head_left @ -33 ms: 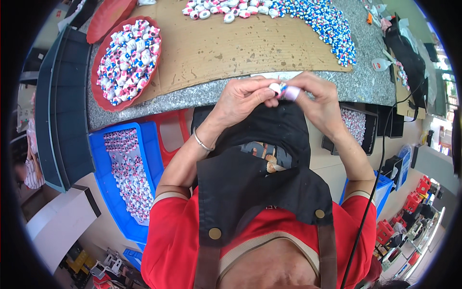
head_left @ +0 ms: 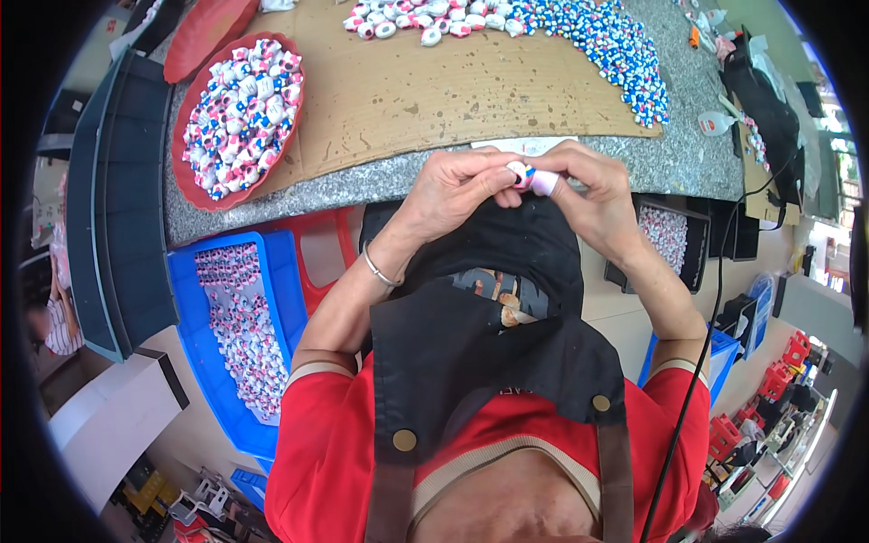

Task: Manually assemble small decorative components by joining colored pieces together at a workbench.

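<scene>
Over the front edge of the table, both hands meet around a small painted figurine piece [head_left: 521, 174] in white, pink, blue and yellow. My left hand [head_left: 448, 192] pinches it between thumb and fingers. From the other side my right hand [head_left: 599, 195] grips it too, a pale lilac cover [head_left: 545, 183] on one digit pressing against the piece. Fingers hide part of it. Many similar white, pink and blue pieces [head_left: 244, 113] fill a red scalloped dish [head_left: 178, 176] at the left.
A cardboard sheet [head_left: 407, 95] covers the grey table [head_left: 362, 192]. White-pink pieces [head_left: 434, 16] and small blue-white pieces [head_left: 625, 63] lie along its far side. Left below stands a blue bin [head_left: 195, 339] of pieces; right below, a black tray [head_left: 692, 258]. A black cable [head_left: 721, 262] hangs at right.
My right hand's fingers have closed in on the piece, and the piece has turned, showing more of its blue and yellow side. My left hand stays nearly in place.
</scene>
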The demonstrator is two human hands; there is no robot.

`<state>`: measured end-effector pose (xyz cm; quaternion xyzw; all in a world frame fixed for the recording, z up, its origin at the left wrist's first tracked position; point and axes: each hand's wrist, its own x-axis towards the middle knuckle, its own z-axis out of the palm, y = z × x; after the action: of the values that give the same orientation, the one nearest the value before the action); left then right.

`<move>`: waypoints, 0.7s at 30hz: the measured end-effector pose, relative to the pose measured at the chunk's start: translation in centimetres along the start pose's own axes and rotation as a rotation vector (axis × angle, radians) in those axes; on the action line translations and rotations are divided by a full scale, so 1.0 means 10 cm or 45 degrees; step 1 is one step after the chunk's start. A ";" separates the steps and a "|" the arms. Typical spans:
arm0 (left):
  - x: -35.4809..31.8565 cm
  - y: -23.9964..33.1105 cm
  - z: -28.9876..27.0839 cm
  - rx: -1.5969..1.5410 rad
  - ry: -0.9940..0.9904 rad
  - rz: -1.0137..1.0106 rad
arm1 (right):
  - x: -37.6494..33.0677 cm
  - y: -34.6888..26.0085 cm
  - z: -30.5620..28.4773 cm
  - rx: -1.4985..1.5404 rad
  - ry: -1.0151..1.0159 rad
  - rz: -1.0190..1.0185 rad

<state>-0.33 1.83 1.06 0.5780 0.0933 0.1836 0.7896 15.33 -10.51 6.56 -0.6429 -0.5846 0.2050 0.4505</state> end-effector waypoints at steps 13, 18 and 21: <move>-0.20 0.40 -0.49 0.453 0.434 0.116 | 0.61 0.30 0.27 -0.009 -0.188 -0.102; -0.44 1.02 -1.30 1.472 0.995 0.458 | 1.07 1.20 -0.36 -0.674 0.363 -0.048; -0.57 1.13 -1.71 2.070 1.166 0.356 | 1.29 1.39 -0.50 -0.855 0.284 -0.145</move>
<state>-13.72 17.56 6.05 0.8291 0.4237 0.3646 0.0014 30.17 1.12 1.18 -0.7400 -0.6014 -0.0953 0.2857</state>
